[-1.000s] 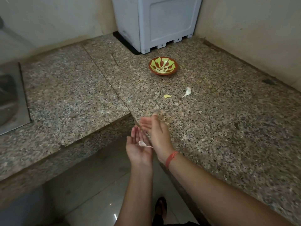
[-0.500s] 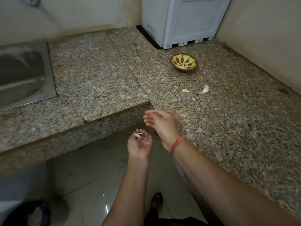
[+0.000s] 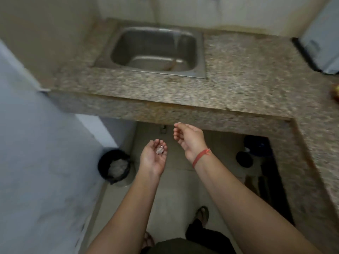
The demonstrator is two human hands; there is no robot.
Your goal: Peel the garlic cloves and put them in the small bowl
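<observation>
My left hand (image 3: 153, 157) is palm up over the floor, fingers loosely cupped, and carries pale garlic skins (image 3: 160, 149) in its palm. My right hand (image 3: 189, 139) hovers beside it to the right, fingers loosely curled and holding nothing, a red thread on its wrist. Just a sliver of the small bowl (image 3: 336, 92) shows at the right edge of the granite counter (image 3: 238, 74). No garlic cloves are in view.
A steel sink (image 3: 156, 50) is set in the counter ahead. A black-lined bin (image 3: 115, 166) stands on the floor at the left, next to a pale blue wall. A white appliance (image 3: 322, 39) sits at the far right. Dark items lie under the counter.
My view has swung left, from the bowl and cloves to the sink and the bin. Both hands have moved left off the counter edge, the left still carrying the skins.
</observation>
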